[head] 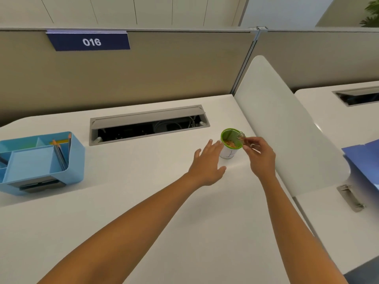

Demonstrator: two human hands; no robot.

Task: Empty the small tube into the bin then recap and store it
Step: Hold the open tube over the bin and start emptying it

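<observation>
- Right hand (260,154) pinches the clear tube (241,136), tipped over the bin (230,143) rim
- Left hand (207,162) — fingers spread, empty — just beside the bin
- Orange bits lie inside

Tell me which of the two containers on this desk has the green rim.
The small white bin between the hands has the green rim, with orange bits inside. The other, the blue organizer at the desk's left edge, is plain blue and holds pencils.

Both forearms are bare, no sleeves showing, and the left grip (207,160) and right grip (259,155) are ungloved.
</observation>
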